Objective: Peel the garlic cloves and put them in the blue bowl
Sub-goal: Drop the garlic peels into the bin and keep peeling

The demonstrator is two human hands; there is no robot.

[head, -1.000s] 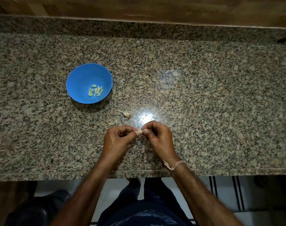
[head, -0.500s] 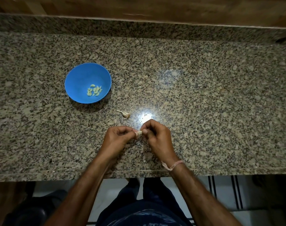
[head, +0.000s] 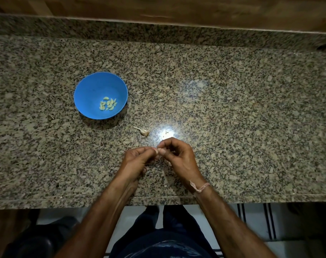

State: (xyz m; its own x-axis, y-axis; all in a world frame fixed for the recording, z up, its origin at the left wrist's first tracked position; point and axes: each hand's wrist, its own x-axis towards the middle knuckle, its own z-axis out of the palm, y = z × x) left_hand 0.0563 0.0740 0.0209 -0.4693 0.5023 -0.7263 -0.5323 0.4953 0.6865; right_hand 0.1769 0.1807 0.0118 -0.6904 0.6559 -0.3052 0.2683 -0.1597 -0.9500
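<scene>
Speckled granite makes up the countertop (head: 232, 118), grey and tan with dark flecks, backed by a low upstand of the same stone and a strip of wood beyond it. A bright patch of reflected light sits on the stone just past the hands.

At the left stands the blue bowl (head: 95, 86), round and plain, resting on the counter well apart from the hands. In its bottom lies a small heap of peeled cloves (head: 108, 103), pale yellow-green, smooth and curved, bunched toward the near right side of the bowl.

Between the bowl and the hands, on the bare stone, lies a garlic remnant (head: 142, 130): a whitish papery stalk with a small bulbous end, touching nothing else.

Near the front edge the two hands meet. The left hand (head: 138, 159) has its fingers curled inward, thumb and fingertips brought together at its right side. Between the two hands a garlic clove (head: 157, 151) shows only as a small pale sliver; whether it is peeled cannot be told. It sits pinched at the fingertips of both hands, raised a little off the counter. The right hand (head: 179, 157) is also curled, its thumb and forefinger closing on the clove from the right, the other fingers bent loosely behind. A thin pinkish thread bracelet (head: 200, 187) circles the right wrist.
</scene>
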